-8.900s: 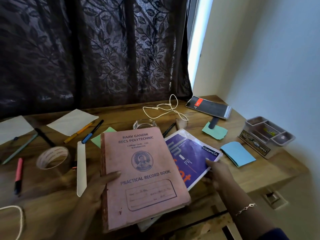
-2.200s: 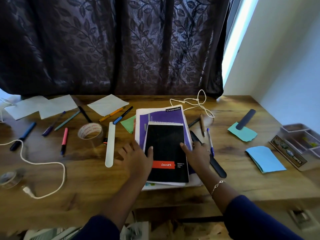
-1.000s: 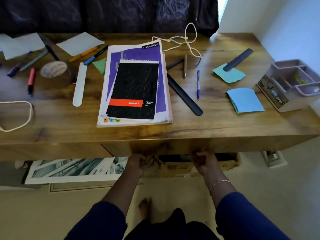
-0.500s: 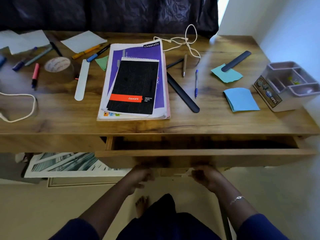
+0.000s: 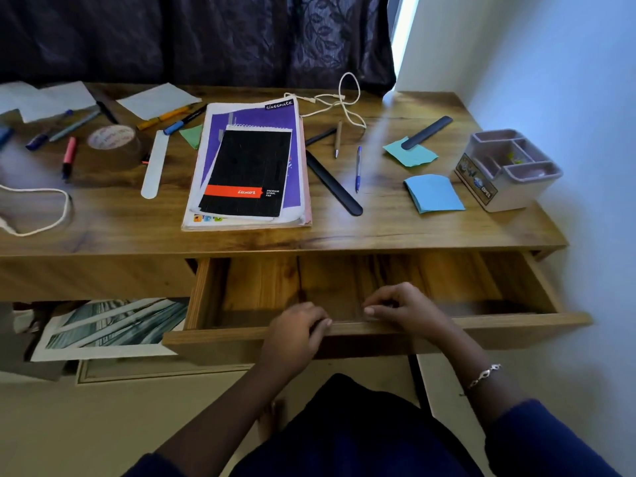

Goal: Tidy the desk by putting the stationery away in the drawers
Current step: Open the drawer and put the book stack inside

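The desk drawer (image 5: pixel 516 320) stands pulled out under the wooden desk top (image 5: pixel 395 232), and its wooden floor is bare. My left hand (image 5: pixel 296 330) lies over the drawer's front rim with loosely curled fingers. My right hand (image 5: pixel 404 309) hovers just behind the rim, fingers loosely curled, holding nothing. On the desk a black spiral pad (image 5: pixel 247 170) tops a purple notebook (image 5: pixel 261 118) and a pink book. A blue pen (image 5: pixel 358 166), a brown pen (image 5: pixel 338 139) and a black ruler (image 5: pixel 334 184) lie to their right.
A grey desk organiser (image 5: pixel 506 166) stands at the right edge, beside blue (image 5: pixel 433 194) and teal (image 5: pixel 409 154) sticky notes. A tape roll (image 5: pixel 112 139), white ruler (image 5: pixel 155 163), markers, papers and a white cable (image 5: pixel 340 105) are scattered behind. A framed picture (image 5: pixel 110 328) leans under the desk.
The drawer has slid out much further, exposing its floor. Both hands have come from under the drawer front to above its rim.
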